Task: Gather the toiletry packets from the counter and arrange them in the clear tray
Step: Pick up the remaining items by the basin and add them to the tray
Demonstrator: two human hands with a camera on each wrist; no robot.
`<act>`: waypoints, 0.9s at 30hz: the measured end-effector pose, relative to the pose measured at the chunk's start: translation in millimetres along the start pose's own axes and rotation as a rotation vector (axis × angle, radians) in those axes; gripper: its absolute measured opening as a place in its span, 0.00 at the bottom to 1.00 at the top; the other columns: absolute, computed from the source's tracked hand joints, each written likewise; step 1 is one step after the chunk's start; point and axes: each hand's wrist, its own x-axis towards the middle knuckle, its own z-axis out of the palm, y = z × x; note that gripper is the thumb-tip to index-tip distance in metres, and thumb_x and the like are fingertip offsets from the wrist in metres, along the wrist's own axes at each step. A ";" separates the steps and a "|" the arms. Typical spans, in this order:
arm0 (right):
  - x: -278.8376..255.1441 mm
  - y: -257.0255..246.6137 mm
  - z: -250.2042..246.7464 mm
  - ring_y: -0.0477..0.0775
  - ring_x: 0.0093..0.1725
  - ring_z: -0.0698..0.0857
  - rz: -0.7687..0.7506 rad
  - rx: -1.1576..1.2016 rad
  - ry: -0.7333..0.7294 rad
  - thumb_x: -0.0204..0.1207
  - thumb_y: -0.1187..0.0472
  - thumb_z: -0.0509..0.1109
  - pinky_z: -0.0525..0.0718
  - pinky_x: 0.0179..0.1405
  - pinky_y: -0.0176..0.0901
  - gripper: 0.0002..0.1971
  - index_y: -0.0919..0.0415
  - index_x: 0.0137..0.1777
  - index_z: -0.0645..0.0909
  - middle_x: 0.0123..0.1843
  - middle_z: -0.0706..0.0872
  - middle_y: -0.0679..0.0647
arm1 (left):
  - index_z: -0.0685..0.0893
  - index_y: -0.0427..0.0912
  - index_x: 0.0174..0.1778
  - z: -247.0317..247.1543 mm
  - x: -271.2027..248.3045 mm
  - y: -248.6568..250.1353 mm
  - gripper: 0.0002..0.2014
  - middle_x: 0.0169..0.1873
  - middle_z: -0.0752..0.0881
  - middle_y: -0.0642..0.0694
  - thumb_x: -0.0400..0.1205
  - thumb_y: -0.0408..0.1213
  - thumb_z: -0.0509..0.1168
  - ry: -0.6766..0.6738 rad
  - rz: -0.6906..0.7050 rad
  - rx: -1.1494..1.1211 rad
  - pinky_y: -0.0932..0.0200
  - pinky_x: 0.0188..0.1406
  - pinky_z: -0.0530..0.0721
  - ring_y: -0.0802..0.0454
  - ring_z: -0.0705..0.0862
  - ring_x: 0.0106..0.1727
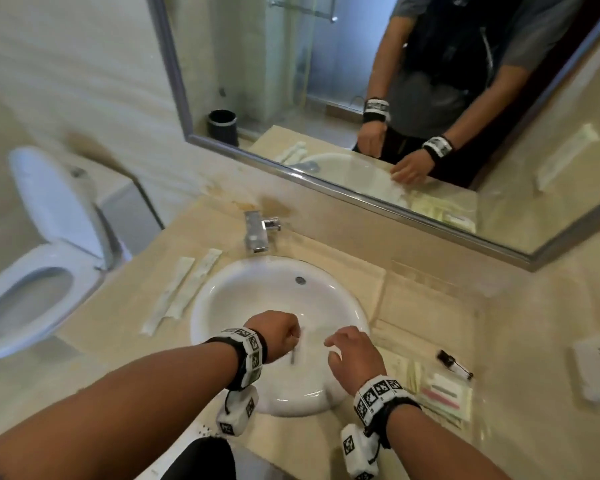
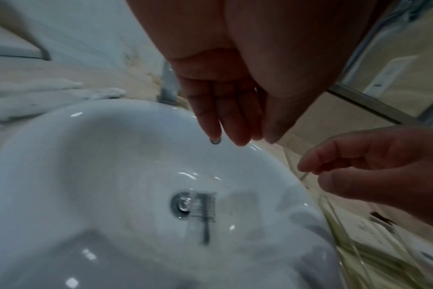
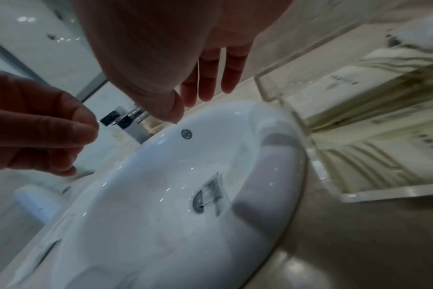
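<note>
Presently in hand: one clear packet (image 2: 205,211) with a dark comb inside, held in mid-air above the sink (image 1: 274,289), lower centre of the head view.

- Left hand (image 1: 278,336): fingers curled, apparently pinching the packet's edge.
- Right hand (image 1: 354,351): just right of the left, fingers loosely bent and slightly spread. Whether it grips the packet cannot be told.
- Comb, orientation: blurred. The long axis runs roughly up and down the frame in the left wrist view, toothed end uppermost, handle toward the lower edge, teeth pointing frame-left.
- Clear tray (image 3: 307,140): on the tabletop (image 1: 118,323) just right of the sink. Several flat packets (image 1: 444,393) already lie in its nearer part, right of centre in the head view.
- Two long white packets (image 1: 184,289): side by side on the tabletop, left of the sink, long axes slanting from lower left to upper right. Not yet gathered.
- Tap (image 1: 258,233): behind the sink, upper centre.

Step, as judged: carrying a gathered packet across to the tray, with the task partly done. The next move likely calls for a short carry to frame-right, over the tray's near wall. The packet should then be laid flat and lined up with those already there. After that comes the reach left for the two long packets.
</note>
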 end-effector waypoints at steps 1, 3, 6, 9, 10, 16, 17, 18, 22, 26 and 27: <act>4.7 -9.5 2.7 0.50 0.69 0.77 -0.027 -0.008 -0.004 0.80 0.56 0.65 0.76 0.69 0.41 0.16 0.45 0.66 0.84 0.70 0.78 0.45 | 0.85 0.54 0.50 -0.8 -4.8 -11.5 0.08 0.49 0.88 0.53 0.79 0.46 0.63 0.007 -0.024 -0.012 0.54 0.50 0.83 0.49 0.85 0.52; 13.4 -28.7 7.3 0.50 0.69 0.77 -0.058 -0.020 -0.015 0.80 0.56 0.65 0.76 0.68 0.41 0.16 0.45 0.66 0.84 0.69 0.78 0.45 | 0.85 0.54 0.48 -1.9 -13.6 -34.3 0.07 0.48 0.88 0.54 0.79 0.47 0.63 0.025 -0.072 -0.033 0.55 0.49 0.83 0.49 0.85 0.51; 25.9 -54.4 14.9 0.53 0.66 0.79 -0.093 -0.042 -0.042 0.79 0.55 0.65 0.78 0.65 0.44 0.16 0.46 0.65 0.85 0.68 0.79 0.46 | 0.84 0.54 0.49 -7.5 -24.9 -65.7 0.07 0.49 0.88 0.54 0.79 0.46 0.63 0.058 -0.121 -0.082 0.56 0.50 0.83 0.49 0.85 0.53; 36.6 -76.6 21.8 0.53 0.65 0.79 -0.111 -0.065 -0.072 0.80 0.55 0.65 0.78 0.64 0.43 0.15 0.45 0.65 0.85 0.67 0.79 0.46 | 0.85 0.52 0.50 -16.4 -38.0 -98.9 0.07 0.49 0.88 0.54 0.81 0.45 0.62 0.082 -0.170 -0.115 0.56 0.50 0.82 0.50 0.85 0.52; 39.7 -83.2 23.2 0.52 0.65 0.78 -0.101 -0.069 -0.071 0.81 0.55 0.65 0.78 0.64 0.43 0.15 0.45 0.65 0.85 0.68 0.79 0.45 | 0.85 0.52 0.50 -20.8 -42.4 -110.8 0.07 0.49 0.88 0.54 0.81 0.45 0.62 0.088 -0.184 -0.114 0.57 0.49 0.82 0.50 0.85 0.52; 52.6 -102.3 19.8 0.54 0.73 0.75 0.104 -0.133 -0.134 0.82 0.59 0.63 0.78 0.70 0.48 0.22 0.44 0.75 0.79 0.75 0.75 0.48 | 0.87 0.49 0.52 -53.2 -53.8 -182.3 0.09 0.50 0.88 0.48 0.81 0.43 0.62 0.113 -0.285 -0.118 0.54 0.51 0.83 0.45 0.85 0.52; 53.0 -100.8 18.9 0.54 0.73 0.75 0.138 -0.153 -0.147 0.81 0.60 0.63 0.78 0.70 0.49 0.24 0.45 0.76 0.78 0.75 0.75 0.49 | 0.87 0.49 0.51 -57.7 -53.8 -191.5 0.09 0.50 0.88 0.48 0.81 0.42 0.62 0.130 -0.302 -0.119 0.55 0.51 0.83 0.45 0.85 0.51; 53.0 -98.9 18.5 0.54 0.74 0.75 0.172 -0.166 -0.152 0.81 0.61 0.62 0.79 0.70 0.49 0.25 0.45 0.77 0.77 0.76 0.74 0.49 | 0.87 0.50 0.51 -61.7 -53.9 -199.4 0.09 0.50 0.88 0.48 0.81 0.42 0.63 0.137 -0.315 -0.119 0.55 0.50 0.83 0.45 0.85 0.51; 50.5 -91.0 20.2 0.52 0.73 0.76 0.283 -0.205 -0.174 0.81 0.63 0.60 0.79 0.69 0.47 0.27 0.45 0.79 0.75 0.77 0.73 0.49 | 0.86 0.52 0.50 -71.7 -49.3 -221.7 0.08 0.50 0.88 0.49 0.80 0.43 0.62 0.128 -0.326 -0.111 0.53 0.52 0.84 0.46 0.85 0.52; 50.8 -88.3 25.1 0.52 0.74 0.76 0.358 -0.201 -0.217 0.81 0.64 0.59 0.79 0.71 0.48 0.28 0.45 0.81 0.73 0.78 0.72 0.49 | 0.86 0.52 0.50 -74.9 -39.2 -232.7 0.08 0.50 0.88 0.50 0.80 0.42 0.62 0.127 -0.301 -0.110 0.54 0.52 0.84 0.47 0.85 0.52; 51.2 -87.9 27.1 0.52 0.74 0.77 0.376 -0.196 -0.222 0.82 0.64 0.59 0.79 0.71 0.48 0.28 0.46 0.81 0.73 0.79 0.72 0.49 | 0.86 0.52 0.50 -75.3 -35.5 -234.4 0.08 0.49 0.88 0.50 0.80 0.41 0.62 0.128 -0.292 -0.110 0.54 0.52 0.84 0.47 0.85 0.51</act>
